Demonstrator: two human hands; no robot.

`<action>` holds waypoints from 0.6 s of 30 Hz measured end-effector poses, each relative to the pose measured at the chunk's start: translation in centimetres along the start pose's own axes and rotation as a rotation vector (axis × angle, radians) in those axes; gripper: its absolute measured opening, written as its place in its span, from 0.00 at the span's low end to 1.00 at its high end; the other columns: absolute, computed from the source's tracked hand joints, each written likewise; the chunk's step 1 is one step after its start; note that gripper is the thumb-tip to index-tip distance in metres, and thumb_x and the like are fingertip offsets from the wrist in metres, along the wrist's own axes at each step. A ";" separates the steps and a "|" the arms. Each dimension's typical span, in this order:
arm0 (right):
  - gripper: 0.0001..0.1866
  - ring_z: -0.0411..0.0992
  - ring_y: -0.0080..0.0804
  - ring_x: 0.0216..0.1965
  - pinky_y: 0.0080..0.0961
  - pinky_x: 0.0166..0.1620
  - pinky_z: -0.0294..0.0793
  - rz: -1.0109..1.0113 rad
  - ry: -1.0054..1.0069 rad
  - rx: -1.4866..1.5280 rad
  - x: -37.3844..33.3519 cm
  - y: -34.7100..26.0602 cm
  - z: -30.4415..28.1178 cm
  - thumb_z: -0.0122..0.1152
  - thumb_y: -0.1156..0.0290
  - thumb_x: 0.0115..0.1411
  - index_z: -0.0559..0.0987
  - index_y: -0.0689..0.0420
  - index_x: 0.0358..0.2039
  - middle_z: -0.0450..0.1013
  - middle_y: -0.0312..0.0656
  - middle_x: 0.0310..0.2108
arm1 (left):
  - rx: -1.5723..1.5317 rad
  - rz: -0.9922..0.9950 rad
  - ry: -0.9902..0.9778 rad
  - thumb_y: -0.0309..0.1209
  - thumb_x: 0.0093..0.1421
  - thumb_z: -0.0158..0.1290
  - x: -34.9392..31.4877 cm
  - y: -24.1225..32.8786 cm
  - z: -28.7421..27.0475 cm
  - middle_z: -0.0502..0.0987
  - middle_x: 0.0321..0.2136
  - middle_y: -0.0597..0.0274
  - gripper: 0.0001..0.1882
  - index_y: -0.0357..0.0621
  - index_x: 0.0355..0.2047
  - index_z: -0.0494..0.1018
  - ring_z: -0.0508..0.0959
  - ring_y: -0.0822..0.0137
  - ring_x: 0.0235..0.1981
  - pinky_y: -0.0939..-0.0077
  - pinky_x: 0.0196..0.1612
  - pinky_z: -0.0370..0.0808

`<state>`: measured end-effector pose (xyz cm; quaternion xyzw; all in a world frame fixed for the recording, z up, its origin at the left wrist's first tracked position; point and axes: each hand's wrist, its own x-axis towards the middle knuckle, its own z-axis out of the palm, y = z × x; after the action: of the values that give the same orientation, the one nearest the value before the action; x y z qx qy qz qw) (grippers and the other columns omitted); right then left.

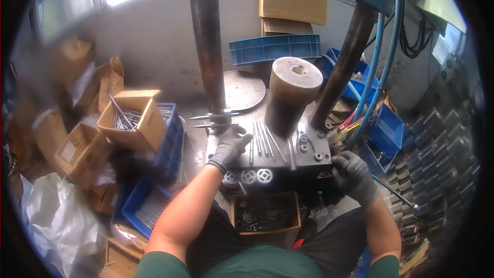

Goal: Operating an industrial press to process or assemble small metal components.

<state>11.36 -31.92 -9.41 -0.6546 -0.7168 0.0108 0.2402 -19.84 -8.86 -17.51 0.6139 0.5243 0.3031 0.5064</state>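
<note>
My left hand [229, 146], in a grey glove, is at the left side of the metal press table [242, 160]. Its fingers close at a short metal rod [211, 125] lying crosswise before the left column; a second rod [208, 117] runs parallel just beyond it. Several slim rods [261, 136] lie side by side on the table to the right of this hand. My right hand [355, 175], also gloved, is closed at the table's right edge. Whatever it grips, if anything, is hidden. Small metal rings [318, 156] lie on the table near it.
A thick steel cylinder [296, 82] stands between two columns [206, 46]. On the left, a cardboard box [135, 123] holds rods, beside blue bins [146, 208]. A wooden box [265, 231] of small parts is below. Stacked metal pieces [432, 175] and blue hoses [374, 67] are right.
</note>
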 end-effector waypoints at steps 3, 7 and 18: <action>0.09 0.78 0.50 0.42 0.43 0.47 0.79 0.202 0.010 0.356 3.3 3.3 5.2 0.63 0.72 0.59 0.82 0.57 0.41 0.77 0.50 0.41 | 0.705 0.221 -0.057 0.45 0.59 0.61 -1.9 1.6 0.5 0.81 0.48 0.36 0.35 0.41 0.63 0.67 0.81 0.44 0.53 0.54 0.59 0.75; 0.10 0.78 0.50 0.43 0.43 0.47 0.79 0.173 -0.033 -0.133 4.1 5.0 8.7 0.65 0.65 0.59 0.82 0.55 0.39 0.77 0.49 0.41 | 0.768 0.183 -0.195 0.40 0.57 0.60 -1.7 1.3 0.9 0.80 0.48 0.34 0.39 0.41 0.67 0.63 0.81 0.42 0.51 0.52 0.58 0.76; 0.09 0.80 0.41 0.36 0.37 0.40 0.81 0.509 0.204 0.532 3.9 8.2 11.8 0.65 0.63 0.62 0.83 0.54 0.38 0.79 0.42 0.40 | -0.837 -0.526 -0.226 0.33 0.63 0.54 0.6 -1.6 0.6 0.76 0.27 0.60 0.19 0.35 0.52 0.73 0.73 0.70 0.21 0.75 0.25 0.75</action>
<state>14.69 -23.56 -21.22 -0.7241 -0.4759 0.1905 0.4615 -19.70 -8.57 -19.32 0.2345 0.4367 0.2808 0.8218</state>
